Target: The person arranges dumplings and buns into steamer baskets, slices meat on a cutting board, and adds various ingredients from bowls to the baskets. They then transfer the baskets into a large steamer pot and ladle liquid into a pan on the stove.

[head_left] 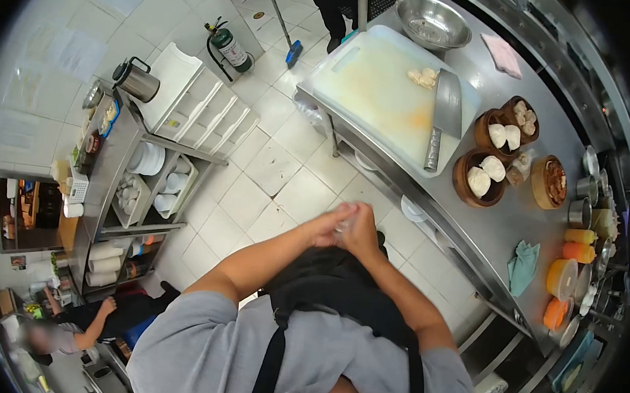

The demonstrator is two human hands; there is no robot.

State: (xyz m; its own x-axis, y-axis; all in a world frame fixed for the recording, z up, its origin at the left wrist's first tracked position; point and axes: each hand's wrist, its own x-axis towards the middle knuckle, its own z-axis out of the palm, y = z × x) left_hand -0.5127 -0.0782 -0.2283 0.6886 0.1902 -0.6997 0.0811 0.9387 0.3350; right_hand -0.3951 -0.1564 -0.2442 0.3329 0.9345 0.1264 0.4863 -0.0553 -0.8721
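My left hand (325,228) and my right hand (361,231) are pressed together in front of my apron, with fingers closed over each other. Something pale and shiny shows between them, and I cannot tell what it is. Ahead to the right, a white cutting board (370,80) lies on the steel counter. A cleaver (447,107) rests on the board beside a small pile of pale pieces (422,77). Both hands are over the floor, apart from the counter.
Round steamer baskets (458,183) with white buns (479,182) stand right of the board. A steel bowl (433,22), pink cloth (502,55) and green cloth (523,268) lie on the counter (465,240). Left stand a shelf unit (157,174) and a person (102,320); another holds a broom (293,53).
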